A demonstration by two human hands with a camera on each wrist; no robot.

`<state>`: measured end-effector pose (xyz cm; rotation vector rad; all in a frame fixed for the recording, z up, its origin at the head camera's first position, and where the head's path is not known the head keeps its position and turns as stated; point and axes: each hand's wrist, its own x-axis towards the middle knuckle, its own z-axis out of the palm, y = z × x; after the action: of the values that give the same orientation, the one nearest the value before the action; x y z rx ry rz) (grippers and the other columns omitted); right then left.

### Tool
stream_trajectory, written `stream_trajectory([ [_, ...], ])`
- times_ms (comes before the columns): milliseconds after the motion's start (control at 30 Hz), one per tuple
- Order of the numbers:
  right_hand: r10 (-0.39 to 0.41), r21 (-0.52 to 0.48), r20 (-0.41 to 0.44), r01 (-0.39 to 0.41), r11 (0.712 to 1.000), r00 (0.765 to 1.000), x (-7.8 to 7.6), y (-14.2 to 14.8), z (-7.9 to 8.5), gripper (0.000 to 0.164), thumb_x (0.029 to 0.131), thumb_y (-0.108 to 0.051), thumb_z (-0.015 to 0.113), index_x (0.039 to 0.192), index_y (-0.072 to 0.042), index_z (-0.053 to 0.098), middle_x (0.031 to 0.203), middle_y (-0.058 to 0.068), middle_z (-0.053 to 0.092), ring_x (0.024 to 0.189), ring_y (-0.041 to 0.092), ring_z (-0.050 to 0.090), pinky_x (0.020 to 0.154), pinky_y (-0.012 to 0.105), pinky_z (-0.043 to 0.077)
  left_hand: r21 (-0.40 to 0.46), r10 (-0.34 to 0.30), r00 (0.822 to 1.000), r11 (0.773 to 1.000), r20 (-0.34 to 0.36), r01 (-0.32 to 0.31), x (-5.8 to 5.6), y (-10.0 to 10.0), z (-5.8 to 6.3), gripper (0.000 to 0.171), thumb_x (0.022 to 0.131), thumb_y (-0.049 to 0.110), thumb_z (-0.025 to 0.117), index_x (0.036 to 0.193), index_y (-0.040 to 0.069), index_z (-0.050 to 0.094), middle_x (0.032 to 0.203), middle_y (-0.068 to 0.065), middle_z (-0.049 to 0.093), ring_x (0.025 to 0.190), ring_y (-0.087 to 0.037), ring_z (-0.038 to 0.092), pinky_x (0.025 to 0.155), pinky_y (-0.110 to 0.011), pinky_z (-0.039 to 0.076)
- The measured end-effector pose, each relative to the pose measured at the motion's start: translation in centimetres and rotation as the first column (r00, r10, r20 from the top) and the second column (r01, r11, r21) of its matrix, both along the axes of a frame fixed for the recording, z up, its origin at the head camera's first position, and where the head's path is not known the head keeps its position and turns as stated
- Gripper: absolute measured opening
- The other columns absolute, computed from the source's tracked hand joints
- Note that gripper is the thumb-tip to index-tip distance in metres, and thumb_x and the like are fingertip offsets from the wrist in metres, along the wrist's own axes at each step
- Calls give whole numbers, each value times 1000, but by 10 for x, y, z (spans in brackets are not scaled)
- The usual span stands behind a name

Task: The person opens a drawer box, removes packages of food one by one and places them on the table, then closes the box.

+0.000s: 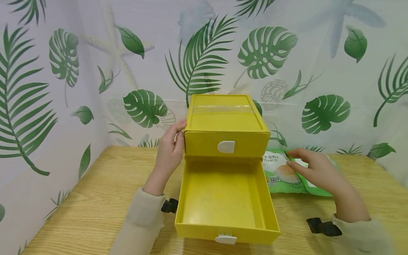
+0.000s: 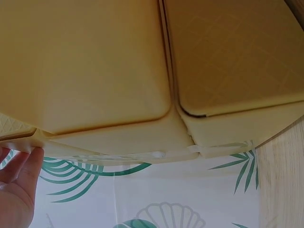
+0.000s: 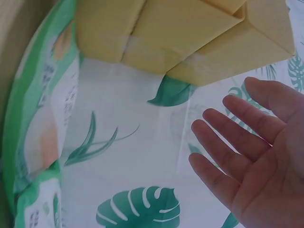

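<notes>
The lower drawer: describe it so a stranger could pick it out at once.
On the wooden table stands a yellow drawer unit. Its lower drawer sits directly beneath the upper drawer. It is the one pulled out toward the camera, its inside exposed; the upper one is closed.

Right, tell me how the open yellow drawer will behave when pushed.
The open drawer is probably stiff, given its straight walls. It looks light: thin-walled, nothing visible inside. Pushed at its white handle, it would likely slide beneath the upper drawer.
</notes>
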<state>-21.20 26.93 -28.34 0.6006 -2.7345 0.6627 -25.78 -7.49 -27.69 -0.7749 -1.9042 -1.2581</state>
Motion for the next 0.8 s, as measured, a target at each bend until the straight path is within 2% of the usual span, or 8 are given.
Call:
stream_trajectory([
  [100, 14, -28, -28, -15, 999, 1000, -1, -9, 3, 34, 79, -28, 45, 103, -4, 49, 100, 10, 50, 91, 29, 42, 71, 45, 36, 1, 6, 1000, 1000, 7, -6, 8, 2, 6, 23, 80, -6, 35, 99, -8, 48, 107, -16, 45, 101, -21, 39, 64, -29, 44],
  [233, 24, -32, -66, -26, 999, 998, 0, -16, 7, 33, 79, -27, 46, 103, -5, 49, 99, 8, 50, 90, 27, 43, 70, 44, 36, -4, 15, 1000, 1000, 12, -15, 16, 4, 12, 23, 80, -8, 34, 99, -10, 47, 107, -18, 45, 101, -22, 40, 57, -27, 45],
  [500, 27, -35, -121, -31, 999, 992, 8, -25, 16, 31, 78, -26, 48, 101, -5, 51, 97, 7, 52, 89, 25, 44, 70, 43, 36, -7, 20, 1000, 1000, 3, -20, 16, 4, 12, 23, 80, -8, 34, 99, -10, 47, 107, -19, 45, 100, -21, 40, 45, -19, 41],
  [600, 42, -32, -149, -47, 998, 988, 13, -31, 20, 30, 78, -24, 49, 100, -5, 52, 97, 7, 52, 88, 23, 45, 71, 41, 36, -10, 20, 1000, 1000, 3, -20, 16, 4, 12, 23, 80, -8, 34, 99, -10, 47, 107, -19, 45, 100, -22, 40, 38, -18, 32],
  [667, 52, -28, -170, -58, 998, 984, 18, -36, 24, 29, 77, -23, 51, 99, -4, 52, 96, 7, 53, 88, 22, 46, 71, 40, 36, -14, 20, 1000, 1000, 2, -20, 16, 4, 12, 23, 80, -7, 34, 99, -10, 47, 107, -19, 45, 100, -22, 40, 37, -18, 31],
  [800, 82, -10, -241, -87, 996, 967, 26, -44, 28, 26, 74, -17, 55, 98, -7, 53, 95, 3, 53, 81, 14, 47, 69, 33, 38, -17, 22, 1000, 1000, 4, -22, 17, 5, 12, 23, 80, -7, 34, 99, -10, 47, 107, -18, 45, 100, -22, 40, 42, -18, 37],
])
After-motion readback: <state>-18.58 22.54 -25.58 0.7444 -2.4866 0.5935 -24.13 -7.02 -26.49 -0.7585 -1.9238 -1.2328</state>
